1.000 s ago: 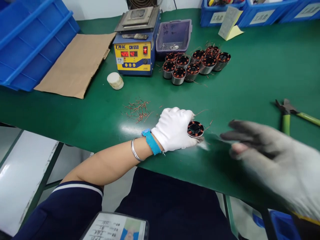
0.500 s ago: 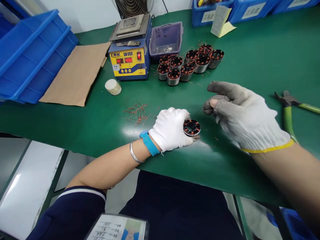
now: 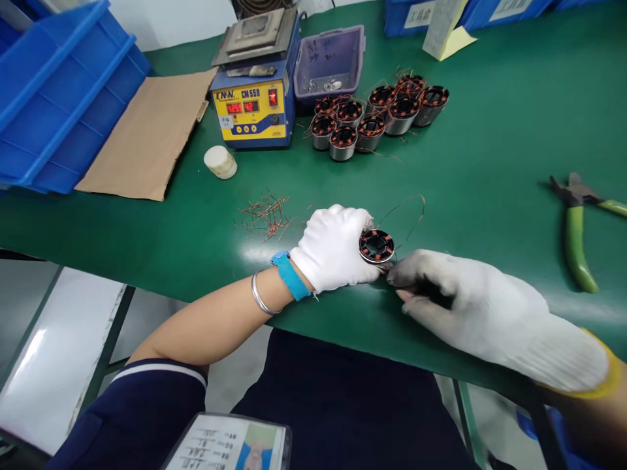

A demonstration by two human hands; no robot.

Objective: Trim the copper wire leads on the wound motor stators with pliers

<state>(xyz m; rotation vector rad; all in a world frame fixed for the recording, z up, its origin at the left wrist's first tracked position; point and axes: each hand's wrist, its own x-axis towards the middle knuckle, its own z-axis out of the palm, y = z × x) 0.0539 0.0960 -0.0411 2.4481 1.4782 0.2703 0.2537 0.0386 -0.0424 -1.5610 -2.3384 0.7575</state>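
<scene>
My left hand (image 3: 336, 251), in a white glove, is wrapped round a small motor stator (image 3: 376, 246) with a black core and copper windings, its round face turned up. Close by on the right, my right hand (image 3: 455, 300), in a white glove with dirty fingertips, has thumb and forefinger pinched together by the stator's lower right edge. Whatever sits between those fingertips is too small to make out. From the stator a thin copper wire (image 3: 424, 202) loops up and to the right over the table.
Several wound stators (image 3: 343, 143) stand grouped behind my hands, by a purple bin (image 3: 329, 62) and a blue-yellow CM558 unit (image 3: 252, 114). Wire scraps (image 3: 267, 214) lie left of my left hand. Green-handled cutters (image 3: 578, 241) lie right; a white round block (image 3: 220, 162) sits left.
My right hand has come down and nearer to the stator, from above right to its lower right edge. The wire now arcs loose above. My left hand keeps its hold.
</scene>
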